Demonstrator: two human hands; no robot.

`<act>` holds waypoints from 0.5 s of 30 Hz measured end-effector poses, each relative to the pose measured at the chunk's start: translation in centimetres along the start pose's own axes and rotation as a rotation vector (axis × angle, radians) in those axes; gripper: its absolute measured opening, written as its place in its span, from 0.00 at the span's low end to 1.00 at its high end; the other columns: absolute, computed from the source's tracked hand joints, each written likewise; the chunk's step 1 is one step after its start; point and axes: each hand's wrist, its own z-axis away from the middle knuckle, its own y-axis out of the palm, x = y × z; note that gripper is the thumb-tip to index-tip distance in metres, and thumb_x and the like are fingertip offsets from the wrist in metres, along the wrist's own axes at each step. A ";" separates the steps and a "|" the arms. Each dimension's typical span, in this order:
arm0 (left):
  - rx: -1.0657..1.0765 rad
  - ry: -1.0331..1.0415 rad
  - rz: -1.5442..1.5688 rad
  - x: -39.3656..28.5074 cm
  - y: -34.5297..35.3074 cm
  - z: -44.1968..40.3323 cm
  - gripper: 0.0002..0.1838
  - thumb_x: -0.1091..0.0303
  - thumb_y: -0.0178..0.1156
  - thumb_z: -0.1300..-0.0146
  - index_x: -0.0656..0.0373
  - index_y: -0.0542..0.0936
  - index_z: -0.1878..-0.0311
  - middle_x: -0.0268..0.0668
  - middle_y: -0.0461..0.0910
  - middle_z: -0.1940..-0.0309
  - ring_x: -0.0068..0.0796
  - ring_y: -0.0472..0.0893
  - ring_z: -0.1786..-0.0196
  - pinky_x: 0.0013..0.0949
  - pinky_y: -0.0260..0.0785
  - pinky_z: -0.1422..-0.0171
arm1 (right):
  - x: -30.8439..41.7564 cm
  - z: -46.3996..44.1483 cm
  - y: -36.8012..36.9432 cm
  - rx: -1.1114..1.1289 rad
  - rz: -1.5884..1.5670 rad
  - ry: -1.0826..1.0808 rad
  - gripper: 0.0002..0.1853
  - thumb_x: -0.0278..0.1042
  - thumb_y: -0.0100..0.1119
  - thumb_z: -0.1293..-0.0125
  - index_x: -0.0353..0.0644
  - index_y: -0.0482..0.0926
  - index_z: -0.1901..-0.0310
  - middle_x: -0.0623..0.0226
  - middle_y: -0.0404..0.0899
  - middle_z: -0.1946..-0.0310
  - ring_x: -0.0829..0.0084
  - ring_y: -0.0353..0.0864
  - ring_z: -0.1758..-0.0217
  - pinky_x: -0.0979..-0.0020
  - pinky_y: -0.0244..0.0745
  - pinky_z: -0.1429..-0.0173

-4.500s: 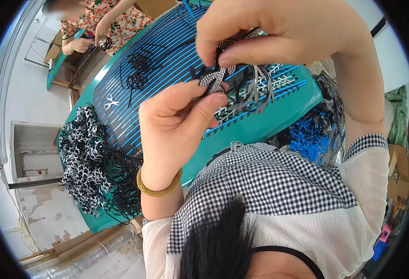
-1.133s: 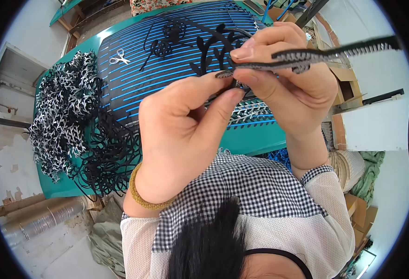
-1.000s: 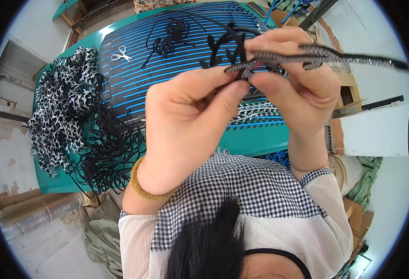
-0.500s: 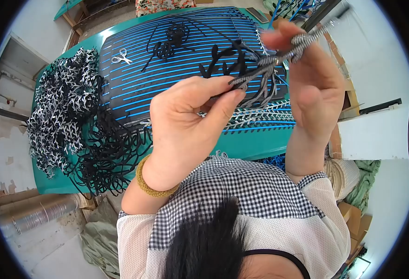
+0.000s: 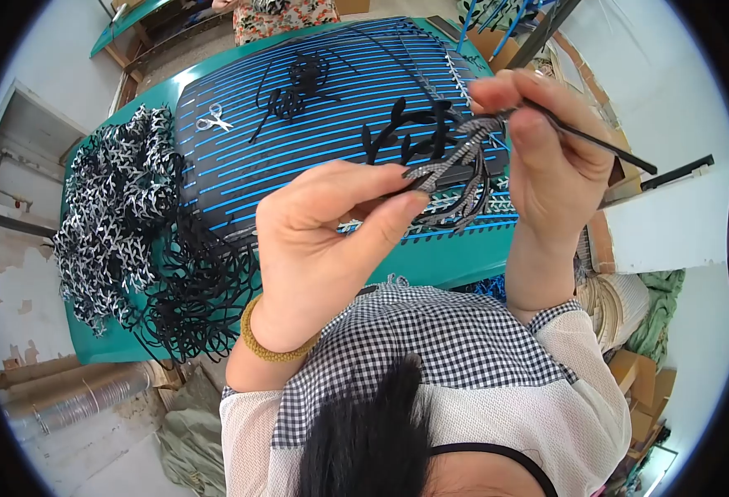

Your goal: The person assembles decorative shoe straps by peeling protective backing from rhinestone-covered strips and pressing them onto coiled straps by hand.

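Observation:
My left hand (image 5: 323, 224), with a yellow-brown band at the wrist, pinches a glittery black-and-silver braided trim (image 5: 472, 149) between thumb and forefinger. Loops of the trim hang just right of those fingertips, above the table. My right hand (image 5: 559, 141) is closed on the trim's other side, thumb against fingers. Out of it a thin dark cord end (image 5: 604, 142) slants down to the right. Behind the trim, black leaf-shaped trim (image 5: 406, 137) shows, partly covered.
A dark board with blue stripes (image 5: 240, 178) lies on the green table (image 5: 439, 261). On it are white-handled scissors (image 5: 214, 120) and a black cord bundle (image 5: 294, 91). Black-and-white leaf trim (image 5: 120, 207) and black cords (image 5: 190, 298) are heaped at left. Another person in a floral garment (image 5: 286, 25) stands beyond.
The right thumb has come in against the fingers, having been apart. The blurred strand end that pointed up right now slants down right. The trim's loops hang a little lower.

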 end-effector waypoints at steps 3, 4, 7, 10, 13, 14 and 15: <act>0.013 0.007 0.047 0.1 0.0 0.1 0.10 0.83 0.64 0.58 0.68 0.79 0.68 0.39 0.77 0.75 0.20 0.75 0.73 0.18 0.67 0.70 | -0.8 -0.8 -0.1 0.083 0.058 -0.093 0.13 0.24 0.54 0.44 0.33 0.74 0.55 0.50 0.76 0.63 0.65 0.77 0.60 0.70 0.72 0.55; 0.022 0.002 0.057 -0.1 -0.1 0.2 0.10 0.83 0.64 0.58 0.69 0.78 0.68 0.40 0.77 0.74 0.20 0.76 0.73 0.19 0.68 0.70 | -1.0 -1.1 -0.4 0.098 0.060 -0.081 0.13 0.24 0.54 0.44 0.33 0.74 0.55 0.50 0.76 0.63 0.67 0.77 0.61 0.71 0.72 0.55; 0.054 -0.015 0.054 -0.2 -0.3 0.3 0.11 0.84 0.63 0.59 0.70 0.78 0.68 0.41 0.77 0.74 0.21 0.76 0.72 0.19 0.68 0.69 | -1.2 -1.4 -0.4 0.102 0.018 -0.025 0.14 0.25 0.56 0.44 0.33 0.75 0.55 0.54 0.77 0.63 0.74 0.76 0.64 0.78 0.71 0.58; 0.078 -0.023 0.057 -0.2 -0.5 0.4 0.11 0.85 0.63 0.59 0.70 0.78 0.69 0.42 0.77 0.73 0.22 0.76 0.72 0.19 0.68 0.69 | -0.7 -1.2 0.0 0.091 0.033 0.112 0.15 0.26 0.57 0.45 0.31 0.74 0.55 0.56 0.77 0.63 0.77 0.75 0.65 0.81 0.70 0.60; 0.107 -0.017 0.043 -0.1 -0.7 0.4 0.11 0.85 0.63 0.60 0.70 0.78 0.69 0.43 0.77 0.72 0.22 0.75 0.72 0.19 0.66 0.70 | -0.5 -1.1 0.4 0.065 -0.072 0.220 0.14 0.26 0.57 0.45 0.30 0.75 0.57 0.59 0.78 0.62 0.79 0.76 0.66 0.82 0.72 0.61; 0.117 -0.013 0.035 -0.2 -0.7 0.3 0.11 0.85 0.63 0.60 0.70 0.78 0.69 0.43 0.77 0.72 0.22 0.75 0.72 0.20 0.66 0.70 | -0.4 -1.2 0.5 0.052 -0.107 0.258 0.13 0.26 0.57 0.45 0.30 0.75 0.58 0.59 0.78 0.62 0.79 0.76 0.66 0.82 0.73 0.62; 0.126 -0.002 0.031 -0.1 -0.8 0.3 0.11 0.85 0.63 0.59 0.70 0.78 0.69 0.43 0.77 0.72 0.23 0.75 0.72 0.20 0.66 0.70 | -0.5 -1.3 0.7 0.047 -0.097 0.207 0.12 0.26 0.58 0.46 0.31 0.76 0.59 0.59 0.78 0.62 0.80 0.77 0.68 0.82 0.73 0.63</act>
